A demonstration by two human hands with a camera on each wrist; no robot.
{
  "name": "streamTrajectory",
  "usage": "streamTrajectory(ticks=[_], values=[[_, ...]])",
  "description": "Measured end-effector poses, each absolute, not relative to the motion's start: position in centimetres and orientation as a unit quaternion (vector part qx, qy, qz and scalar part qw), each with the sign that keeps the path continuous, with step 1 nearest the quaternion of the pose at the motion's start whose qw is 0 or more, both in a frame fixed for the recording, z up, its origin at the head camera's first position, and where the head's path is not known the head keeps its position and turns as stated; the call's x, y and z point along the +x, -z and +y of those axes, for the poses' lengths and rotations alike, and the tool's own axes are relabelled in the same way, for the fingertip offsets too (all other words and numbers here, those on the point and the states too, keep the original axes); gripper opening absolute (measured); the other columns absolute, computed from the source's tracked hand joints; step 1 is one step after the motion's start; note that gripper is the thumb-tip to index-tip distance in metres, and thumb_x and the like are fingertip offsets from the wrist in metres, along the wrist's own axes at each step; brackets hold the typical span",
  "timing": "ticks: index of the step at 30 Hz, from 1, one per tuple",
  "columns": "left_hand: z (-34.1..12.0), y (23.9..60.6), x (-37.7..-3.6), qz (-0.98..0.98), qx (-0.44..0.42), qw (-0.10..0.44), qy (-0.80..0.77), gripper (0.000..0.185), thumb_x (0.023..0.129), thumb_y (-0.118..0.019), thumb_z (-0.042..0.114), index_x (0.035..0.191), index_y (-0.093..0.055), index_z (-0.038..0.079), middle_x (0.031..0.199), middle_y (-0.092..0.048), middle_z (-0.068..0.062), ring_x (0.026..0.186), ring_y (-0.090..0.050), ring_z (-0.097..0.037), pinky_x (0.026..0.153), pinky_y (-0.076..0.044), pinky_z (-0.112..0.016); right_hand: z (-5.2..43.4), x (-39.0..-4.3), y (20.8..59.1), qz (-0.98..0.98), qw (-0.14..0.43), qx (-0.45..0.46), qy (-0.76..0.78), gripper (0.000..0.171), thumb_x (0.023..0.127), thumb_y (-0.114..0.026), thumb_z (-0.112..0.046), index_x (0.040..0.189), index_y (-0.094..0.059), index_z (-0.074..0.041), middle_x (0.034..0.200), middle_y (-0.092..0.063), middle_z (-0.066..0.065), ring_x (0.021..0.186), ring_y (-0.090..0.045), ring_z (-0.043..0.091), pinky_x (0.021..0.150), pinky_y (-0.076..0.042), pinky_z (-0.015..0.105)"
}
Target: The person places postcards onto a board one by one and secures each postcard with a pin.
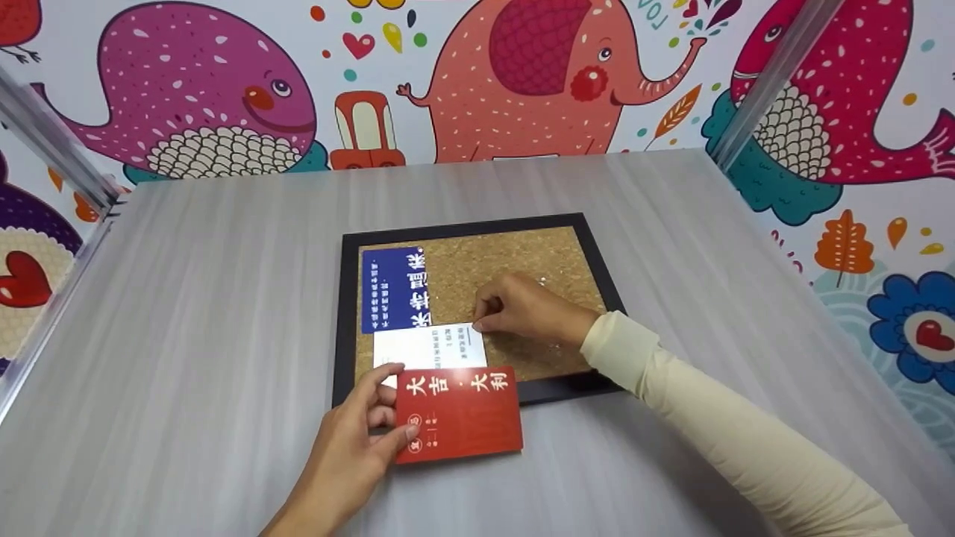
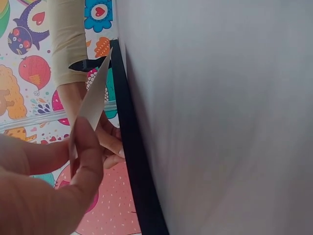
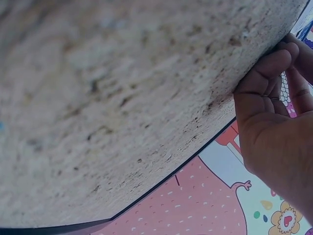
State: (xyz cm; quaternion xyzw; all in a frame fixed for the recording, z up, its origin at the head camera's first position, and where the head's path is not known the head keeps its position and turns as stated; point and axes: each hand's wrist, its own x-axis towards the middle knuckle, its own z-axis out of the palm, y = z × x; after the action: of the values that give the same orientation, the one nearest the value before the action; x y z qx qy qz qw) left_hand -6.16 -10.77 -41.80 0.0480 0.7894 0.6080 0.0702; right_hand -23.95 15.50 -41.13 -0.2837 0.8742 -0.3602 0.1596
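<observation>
My left hand (image 1: 347, 432) grips a red card (image 1: 470, 425) with white characters by its left edge, thumb on top; in the left wrist view the card shows edge-on. Its index fingertip lies by a white card (image 1: 406, 347) on the cork board (image 1: 492, 261). My right hand (image 1: 526, 306) is at the white card's upper right corner. Its thumb and fingertips (image 3: 288, 51) pinch together against the board on something small, seemingly a push pin, mostly hidden. A blue card (image 1: 388, 291) with white characters lies on the board's upper left, just above the white card.
The board's black frame (image 1: 462, 229) rests on a grey wood-grain table (image 1: 224, 298). Small clear bits, perhaps pins (image 1: 543, 281), sit on the cork near my right hand. Walls with cartoon animals (image 1: 537, 82) and metal posts (image 1: 780, 74) border the table.
</observation>
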Motion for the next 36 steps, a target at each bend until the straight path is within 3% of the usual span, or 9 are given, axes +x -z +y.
streamTrajectory(ticks=[14,25,36], values=[[-11.1,41.2,-7.0,0.785,0.001,0.051,-0.617,0.071,0.089,-0.083,-0.014,0.152,-0.055,0.004,0.110,-0.067,-0.012,0.089,-0.068,-0.021,0.076,-0.063,-0.027,15.5,-24.0,41.4,0.877,0.153,-0.289,0.353,0.005,0.097,-0.083,-0.003,0.093,-0.083,-0.006,0.085,-0.077,0.000,0.074,-0.061,0.007,0.068,-0.053,0.025],[-11.8,41.1,-7.8,0.783,-0.011,0.037,-0.621,0.074,0.092,-0.081,-0.012,0.157,-0.051,0.003,0.117,-0.069,-0.014,0.096,-0.071,-0.023,0.083,-0.064,-0.027,15.5,-23.9,41.3,0.878,0.151,-0.288,0.352,0.006,0.096,-0.083,-0.001,0.091,-0.082,-0.005,0.084,-0.077,0.000,0.073,-0.060,0.005,0.066,-0.051,0.023],[-12.8,40.5,-8.8,0.789,-0.018,0.016,-0.614,0.072,0.094,-0.080,-0.011,0.158,-0.050,0.004,0.115,-0.068,-0.015,0.091,-0.067,-0.020,0.075,-0.061,-0.024,15.4,-23.9,41.2,0.877,0.146,-0.298,0.347,0.006,0.095,-0.083,0.001,0.091,-0.082,-0.004,0.083,-0.076,0.001,0.072,-0.060,0.004,0.066,-0.051,0.022]])
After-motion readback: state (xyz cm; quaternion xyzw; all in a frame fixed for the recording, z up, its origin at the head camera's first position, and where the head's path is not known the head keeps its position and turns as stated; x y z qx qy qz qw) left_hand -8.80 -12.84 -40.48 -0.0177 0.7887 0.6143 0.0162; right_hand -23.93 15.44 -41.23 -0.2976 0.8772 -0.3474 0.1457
